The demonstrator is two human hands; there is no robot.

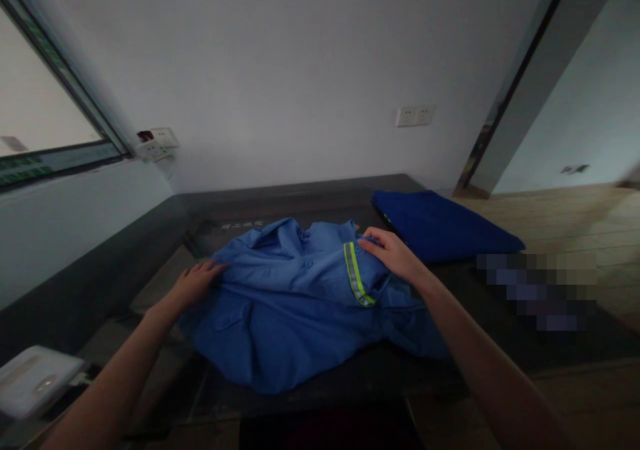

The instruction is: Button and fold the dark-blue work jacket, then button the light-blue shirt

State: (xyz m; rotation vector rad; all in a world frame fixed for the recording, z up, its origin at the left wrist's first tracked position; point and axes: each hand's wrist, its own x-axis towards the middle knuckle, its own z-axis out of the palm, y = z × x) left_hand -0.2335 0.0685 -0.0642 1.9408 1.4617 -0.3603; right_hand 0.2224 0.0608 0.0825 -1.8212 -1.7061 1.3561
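Pressing on the blue shirt (290,303) at its L edge, left hand (194,282) lies open and flat, gripping nothing. Shirt sprawls front-up mid desk (310,197), collar twd wall. Right hand (393,253) pinches the sleeve by its reflective stripe (356,273), laid across the chest. Folded dark garment (440,227) sits just beyond, R side. Looks like the sleeve-fold stage; next move prob needs cloth kept pinned & smooth.

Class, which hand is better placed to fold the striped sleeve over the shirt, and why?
Probably right: the right hand rests on the sleeve beside the reflective stripe; the left hand lies at the shirt's opposite edge.
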